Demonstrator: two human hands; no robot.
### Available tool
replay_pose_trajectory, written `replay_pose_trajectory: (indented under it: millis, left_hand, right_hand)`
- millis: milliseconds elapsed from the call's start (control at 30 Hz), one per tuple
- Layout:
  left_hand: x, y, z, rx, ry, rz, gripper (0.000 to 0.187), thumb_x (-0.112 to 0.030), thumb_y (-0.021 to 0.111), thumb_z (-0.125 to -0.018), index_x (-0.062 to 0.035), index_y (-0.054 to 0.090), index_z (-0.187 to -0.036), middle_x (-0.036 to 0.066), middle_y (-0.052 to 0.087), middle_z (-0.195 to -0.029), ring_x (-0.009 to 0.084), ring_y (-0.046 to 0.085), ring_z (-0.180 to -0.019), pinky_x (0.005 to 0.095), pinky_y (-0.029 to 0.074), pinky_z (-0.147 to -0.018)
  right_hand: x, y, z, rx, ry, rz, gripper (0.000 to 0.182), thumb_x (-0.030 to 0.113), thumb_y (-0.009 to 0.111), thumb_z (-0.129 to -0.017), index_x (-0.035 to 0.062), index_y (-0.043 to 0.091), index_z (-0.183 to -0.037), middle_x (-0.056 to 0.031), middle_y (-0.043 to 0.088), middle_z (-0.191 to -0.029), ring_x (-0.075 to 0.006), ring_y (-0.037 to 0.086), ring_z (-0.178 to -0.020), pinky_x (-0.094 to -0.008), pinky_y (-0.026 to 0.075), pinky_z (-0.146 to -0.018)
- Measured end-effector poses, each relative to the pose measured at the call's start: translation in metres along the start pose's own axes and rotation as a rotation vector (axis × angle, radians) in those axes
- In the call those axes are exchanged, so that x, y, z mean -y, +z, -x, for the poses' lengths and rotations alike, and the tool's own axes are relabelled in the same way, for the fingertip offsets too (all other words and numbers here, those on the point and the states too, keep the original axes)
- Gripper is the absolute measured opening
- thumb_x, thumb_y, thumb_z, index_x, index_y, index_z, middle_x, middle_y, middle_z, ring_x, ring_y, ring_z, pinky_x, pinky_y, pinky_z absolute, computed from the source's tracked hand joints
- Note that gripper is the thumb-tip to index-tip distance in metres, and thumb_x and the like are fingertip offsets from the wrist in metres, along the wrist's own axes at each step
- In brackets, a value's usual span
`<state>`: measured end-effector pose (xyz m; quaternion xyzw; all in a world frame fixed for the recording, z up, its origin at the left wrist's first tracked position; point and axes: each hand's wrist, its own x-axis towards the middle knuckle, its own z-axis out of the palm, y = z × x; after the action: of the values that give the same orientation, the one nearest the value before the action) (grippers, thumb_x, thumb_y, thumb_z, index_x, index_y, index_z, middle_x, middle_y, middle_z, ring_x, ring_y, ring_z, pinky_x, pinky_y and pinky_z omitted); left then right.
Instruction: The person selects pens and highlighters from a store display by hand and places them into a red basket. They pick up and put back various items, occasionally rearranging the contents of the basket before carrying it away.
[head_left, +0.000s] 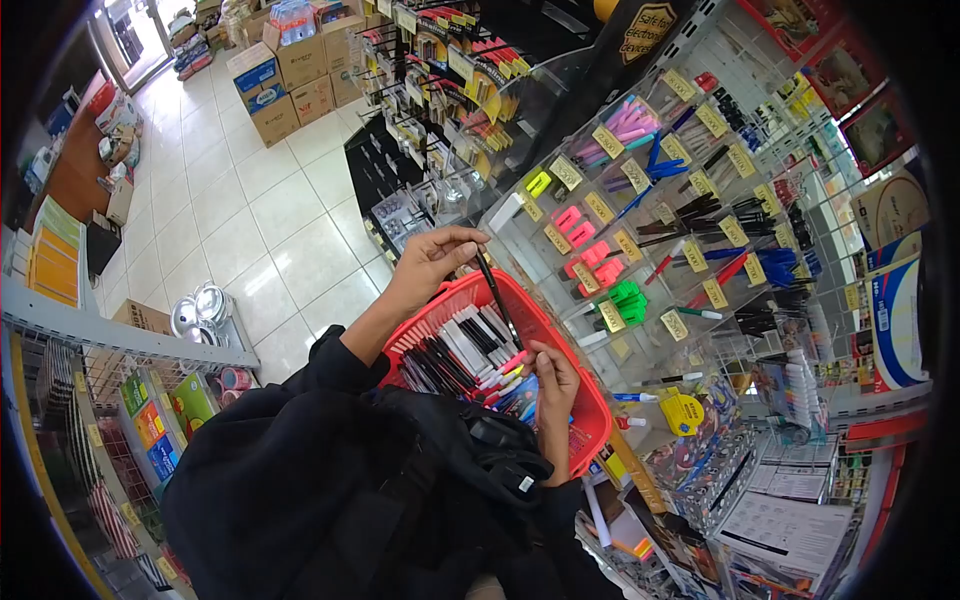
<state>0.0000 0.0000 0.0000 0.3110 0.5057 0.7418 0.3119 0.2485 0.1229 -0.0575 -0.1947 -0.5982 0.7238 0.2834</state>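
Observation:
My left hand (440, 262), at the upper middle, pinches the top end of a slim black pen (497, 292). The pen slants down over a red plastic basket (594, 412). My right hand (555, 385) is closed at the pen's lower end, its fingertips pressed together there; the exact contact is hard to see. Inside the basket, below both hands, lie rows of black pens (436, 366) and white-bodied pens (463, 340). Pink and yellow markers lie near my right fingers.
A clear tiered pen rack (640, 235) with yellow price tags stands close on the right, holding pink and green highlighters (626, 303) and blue pens. Cartons (300, 65) sit on the tiled floor ahead. Shelves with books (160, 430) and metal pans (203, 312) are on the left.

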Motion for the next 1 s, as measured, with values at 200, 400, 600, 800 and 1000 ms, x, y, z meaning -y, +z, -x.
replay_pose_trajectory:
  millis: [200,400,600,800,1000]
  left_hand:
    - [0.005,0.013,0.002,0.005,0.038,0.131,0.026,-0.008,0.057,-0.095,0.0025,0.061,-0.119,0.007,0.065,-0.103,0.0135,0.061,-0.097,0.0276,0.049,-0.089]
    - [0.003,0.016,0.004,0.039,0.057,0.143,0.024,-0.002,0.053,-0.096,0.0039,0.060,-0.118,0.008,0.065,-0.103,0.0133,0.061,-0.098,0.0269,0.048,-0.090]
    - [0.011,0.016,0.007,0.185,0.003,0.099,0.022,-0.002,0.054,-0.095,0.0028,0.061,-0.115,0.007,0.064,-0.104,0.0135,0.061,-0.099,0.0277,0.048,-0.089]
    - [0.059,0.030,0.029,0.549,-0.266,0.080,0.023,-0.006,0.060,-0.093,0.0015,0.060,-0.115,0.009,0.065,-0.105,0.0159,0.061,-0.101,0.0299,0.047,-0.089]
    - [0.077,0.025,0.035,0.564,-0.282,-0.131,0.036,-0.016,0.063,-0.093,-0.0039,0.056,-0.127,0.007,0.064,-0.114,0.0144,0.060,-0.103,0.0314,0.048,-0.089]
  right_hand:
    - [0.011,0.002,0.002,0.069,0.006,0.083,0.027,0.016,0.056,-0.097,-0.0037,0.064,-0.112,-0.0095,0.068,-0.090,-0.0133,0.061,-0.076,-0.0266,0.049,-0.072]
    - [0.007,0.015,0.005,0.119,0.016,0.150,0.029,0.020,0.056,-0.097,-0.0059,0.063,-0.109,-0.0133,0.069,-0.087,-0.0164,0.064,-0.075,-0.0286,0.050,-0.072]
    - [0.006,0.015,0.002,0.145,0.030,0.133,0.027,0.016,0.057,-0.097,-0.0038,0.062,-0.115,-0.0099,0.069,-0.095,-0.0139,0.064,-0.085,-0.0270,0.051,-0.076]
    - [-0.012,0.017,-0.002,0.189,0.163,0.017,0.027,0.011,0.061,-0.094,-0.0043,0.059,-0.117,-0.0081,0.068,-0.100,-0.0133,0.064,-0.089,-0.0272,0.051,-0.080]
    - [0.005,-0.008,0.000,-0.012,-0.087,0.359,0.021,0.011,0.069,-0.088,0.0036,0.064,-0.106,-0.0033,0.063,-0.099,-0.0114,0.061,-0.089,-0.0256,0.050,-0.078]
